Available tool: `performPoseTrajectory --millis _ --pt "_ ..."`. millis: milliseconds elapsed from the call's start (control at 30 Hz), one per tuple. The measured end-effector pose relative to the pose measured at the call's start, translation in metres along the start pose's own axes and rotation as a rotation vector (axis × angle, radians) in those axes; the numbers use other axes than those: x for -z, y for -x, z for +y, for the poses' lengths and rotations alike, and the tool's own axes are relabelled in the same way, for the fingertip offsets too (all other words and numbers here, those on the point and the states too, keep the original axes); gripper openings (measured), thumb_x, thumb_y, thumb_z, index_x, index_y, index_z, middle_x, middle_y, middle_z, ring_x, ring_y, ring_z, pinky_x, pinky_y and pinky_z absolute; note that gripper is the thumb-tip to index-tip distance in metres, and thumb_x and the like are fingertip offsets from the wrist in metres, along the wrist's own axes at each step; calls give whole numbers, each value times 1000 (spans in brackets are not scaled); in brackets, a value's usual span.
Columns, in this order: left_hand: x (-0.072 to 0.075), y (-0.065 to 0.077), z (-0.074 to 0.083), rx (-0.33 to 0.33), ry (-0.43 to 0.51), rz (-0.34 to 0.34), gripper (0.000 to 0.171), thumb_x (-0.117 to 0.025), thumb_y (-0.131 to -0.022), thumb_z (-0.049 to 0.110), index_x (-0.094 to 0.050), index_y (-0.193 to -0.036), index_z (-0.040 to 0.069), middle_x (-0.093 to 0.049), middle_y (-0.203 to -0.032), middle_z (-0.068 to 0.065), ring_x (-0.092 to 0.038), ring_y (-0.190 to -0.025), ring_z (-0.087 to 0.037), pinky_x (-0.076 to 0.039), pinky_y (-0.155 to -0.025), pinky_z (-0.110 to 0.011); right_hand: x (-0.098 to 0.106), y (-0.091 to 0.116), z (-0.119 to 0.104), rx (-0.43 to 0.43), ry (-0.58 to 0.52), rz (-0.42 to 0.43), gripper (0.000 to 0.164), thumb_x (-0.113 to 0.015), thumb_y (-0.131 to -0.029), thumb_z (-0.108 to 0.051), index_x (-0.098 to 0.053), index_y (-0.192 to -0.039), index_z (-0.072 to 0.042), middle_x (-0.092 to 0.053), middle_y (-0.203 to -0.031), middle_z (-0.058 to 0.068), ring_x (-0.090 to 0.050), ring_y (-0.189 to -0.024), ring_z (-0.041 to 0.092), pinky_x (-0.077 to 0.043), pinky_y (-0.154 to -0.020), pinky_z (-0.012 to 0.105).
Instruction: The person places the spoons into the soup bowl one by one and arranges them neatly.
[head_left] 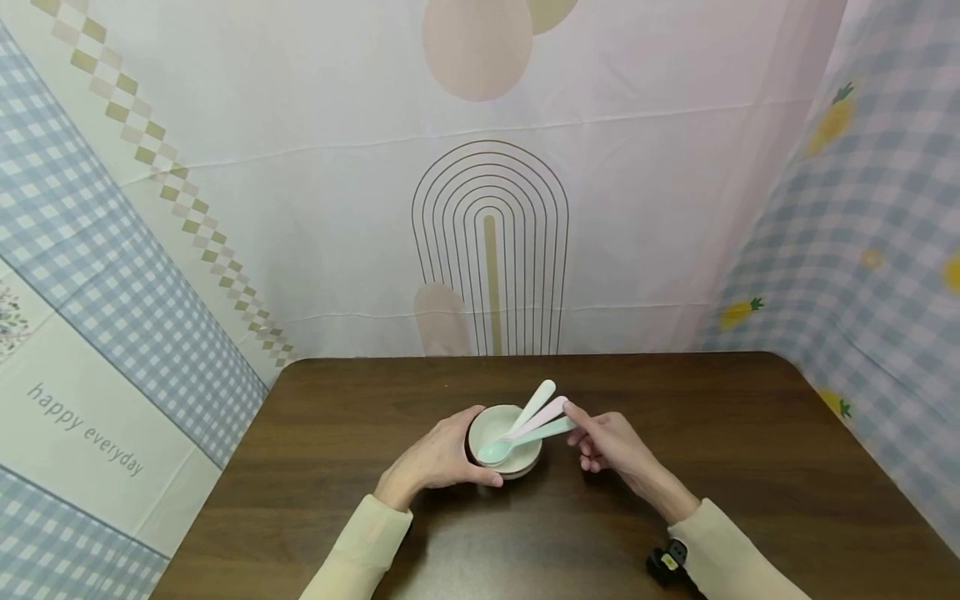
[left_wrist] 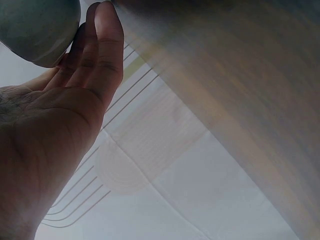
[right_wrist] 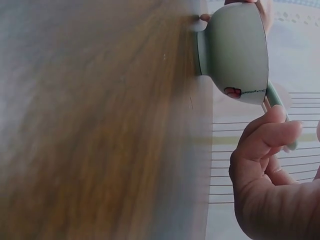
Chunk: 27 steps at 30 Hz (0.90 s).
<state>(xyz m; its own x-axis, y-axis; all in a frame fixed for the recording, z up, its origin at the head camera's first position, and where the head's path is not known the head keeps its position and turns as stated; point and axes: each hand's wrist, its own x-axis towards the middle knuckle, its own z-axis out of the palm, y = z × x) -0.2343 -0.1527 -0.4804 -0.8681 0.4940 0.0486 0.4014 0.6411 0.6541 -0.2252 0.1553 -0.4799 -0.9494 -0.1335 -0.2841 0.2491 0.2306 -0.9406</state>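
Note:
My left hand [head_left: 438,454] holds a small pale ceramic bowl [head_left: 487,422] from its left side, thumb along the near side and fingers behind. A red motif and thin trim mark the bowl's outer wall [right_wrist: 237,55] in the right wrist view. Three spoons lean inside it, handles over the far right rim: a white spoon [head_left: 537,400], a pink spoon [head_left: 546,410] and, nearest me, a mint green spoon [head_left: 551,429]. At the green handle's end, my right hand [head_left: 611,442] pinches with its fingertips, overlapping the tip of the pink handle.
The bowl stands on a dark brown wooden table [head_left: 337,400], toward its far edge. A printed cloth [head_left: 337,233] hangs behind, with checked cloths [head_left: 847,275] at the sides. A small black device [head_left: 666,562] sits at my right sleeve.

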Motion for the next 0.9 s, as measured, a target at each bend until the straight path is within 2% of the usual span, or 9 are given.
performPoseTrajectory --millis 233,500,633,733,833,900 --pt "0 -2 -2 -4 7 -1 87 -101 -71 49 -60 -143 22 -71 -121 9 -67 -108 -12 -55 -96 -36 8 4 2 -1 15 18 69 -62 -106 -62 -72 -89 4 -55 -63 -3 -56 -53 10 -48 -52 22" --pt "-1 -4 -3 9 -15 -12 96 -99 -72 52 -55 -149 17 -72 -125 4 -69 -112 -15 -56 -100 -39 15 8 5 8 33 5 65 -60 -107 -60 -72 -90 2 -55 -63 -3 -57 -54 10 -50 -53 24" --pt "-1 -3 -2 35 -31 -15 111 -98 -73 52 -46 -159 6 -69 -140 -7 -69 -125 -24 -55 -109 -46 19 9 5 6 40 13 65 -60 -107 -60 -72 -90 2 -55 -63 -4 -57 -54 10 -50 -53 24" --pt "1 -2 0 65 -55 -20 124 -97 -74 55 -35 -166 -2 -58 -159 -18 -61 -143 -34 -50 -119 -53 22 11 5 9 46 18 66 -59 -108 -60 -72 -91 2 -55 -63 -4 -57 -55 10 -50 -53 24" --pt "4 -1 2 88 -78 -30 128 -95 -76 57 -31 -168 -4 -47 -169 -23 -50 -155 -39 -44 -125 -56 25 12 5 14 49 18 66 -58 -108 -60 -72 -92 3 -56 -64 -3 -58 -55 10 -51 -54 24" --pt "6 -1 3 108 -88 -41 127 -93 -77 60 -30 -169 -2 -45 -171 -23 -47 -157 -39 -43 -127 -56 27 13 5 18 46 11 67 -56 -109 -60 -72 -93 3 -57 -64 -3 -58 -56 10 -51 -54 25"
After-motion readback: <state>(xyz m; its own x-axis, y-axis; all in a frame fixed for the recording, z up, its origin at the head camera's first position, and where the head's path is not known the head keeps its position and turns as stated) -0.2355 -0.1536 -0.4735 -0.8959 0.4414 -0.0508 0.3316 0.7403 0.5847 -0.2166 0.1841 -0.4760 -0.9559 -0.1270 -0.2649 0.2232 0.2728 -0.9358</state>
